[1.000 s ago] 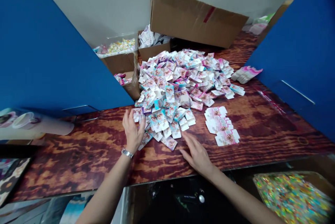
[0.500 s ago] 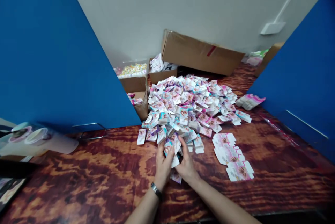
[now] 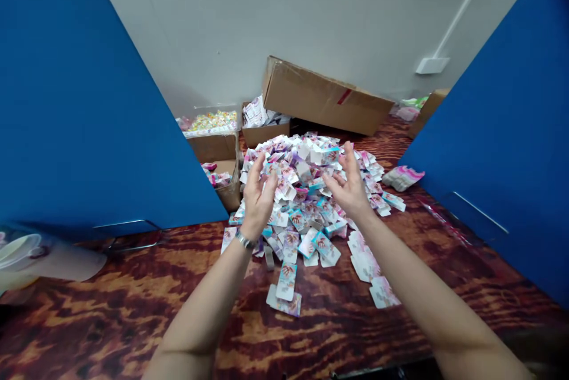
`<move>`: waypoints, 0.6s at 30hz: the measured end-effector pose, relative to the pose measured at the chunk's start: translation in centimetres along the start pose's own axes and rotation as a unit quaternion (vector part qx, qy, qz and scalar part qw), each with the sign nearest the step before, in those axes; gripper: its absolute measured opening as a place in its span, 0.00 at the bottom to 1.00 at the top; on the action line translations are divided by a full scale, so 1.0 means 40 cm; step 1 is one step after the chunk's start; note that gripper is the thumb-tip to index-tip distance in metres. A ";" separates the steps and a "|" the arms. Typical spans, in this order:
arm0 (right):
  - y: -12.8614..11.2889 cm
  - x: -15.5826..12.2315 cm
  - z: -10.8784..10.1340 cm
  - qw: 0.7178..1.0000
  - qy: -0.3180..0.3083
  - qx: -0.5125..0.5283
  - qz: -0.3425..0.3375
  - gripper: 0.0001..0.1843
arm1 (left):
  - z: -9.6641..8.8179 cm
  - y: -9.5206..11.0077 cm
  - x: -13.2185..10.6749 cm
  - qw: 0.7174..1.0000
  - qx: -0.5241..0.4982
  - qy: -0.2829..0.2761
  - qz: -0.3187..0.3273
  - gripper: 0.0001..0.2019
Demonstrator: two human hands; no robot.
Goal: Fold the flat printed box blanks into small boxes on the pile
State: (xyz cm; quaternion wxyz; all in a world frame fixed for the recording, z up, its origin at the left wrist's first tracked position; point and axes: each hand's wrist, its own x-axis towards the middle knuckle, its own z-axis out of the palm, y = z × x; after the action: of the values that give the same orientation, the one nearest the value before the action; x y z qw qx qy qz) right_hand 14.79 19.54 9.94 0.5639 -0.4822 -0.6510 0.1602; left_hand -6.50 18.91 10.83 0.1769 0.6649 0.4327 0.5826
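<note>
A large heap of flat die-cut paper cartons (image 3: 302,160), printed white, pink and teal, covers the middle of the wood-grain table (image 3: 133,315). My left hand (image 3: 259,193) and my right hand (image 3: 349,181) are raised over the heap, palms facing each other, fingers spread. Neither hand holds anything or visibly touches a carton. A few loose cartons (image 3: 284,291) lie on the wood nearer me, below the hands. More cartons (image 3: 367,264) lie to the right of the heap.
Blue partition panels (image 3: 84,107) stand on both sides. Behind the heap are a tilted cardboard box (image 3: 324,95) and an open carton of pink items (image 3: 217,175). A small stack of cartons (image 3: 402,177) lies at right, a pale cylindrical object (image 3: 57,258) at left.
Both hands were together at the heap's near edge, gripping cartons. They have now opened, moved apart and risen over the heap. Loose cartons have dropped onto the wood nearer me.
</note>
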 end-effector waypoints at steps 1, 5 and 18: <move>-0.001 -0.033 -0.016 1.000 -0.004 -0.002 0.001 0.42 | -0.028 -0.007 -0.044 1.000 0.022 -0.005 -0.012 0.23; 0.014 -0.240 -0.056 0.990 -0.119 -0.070 0.020 0.27 | -0.147 -0.072 -0.252 0.987 0.151 -0.017 -0.043 0.19; 0.013 -0.529 0.035 0.931 -0.243 -0.047 0.268 0.33 | -0.138 -0.133 -0.534 0.948 0.096 -0.094 -0.287 0.29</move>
State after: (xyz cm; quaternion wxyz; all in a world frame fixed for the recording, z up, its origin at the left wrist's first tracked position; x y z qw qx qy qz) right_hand 11.65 3.17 -3.14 0.3012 -0.6110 -0.6212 0.3873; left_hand -12.43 3.73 -4.97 0.3119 0.5784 0.6405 0.3974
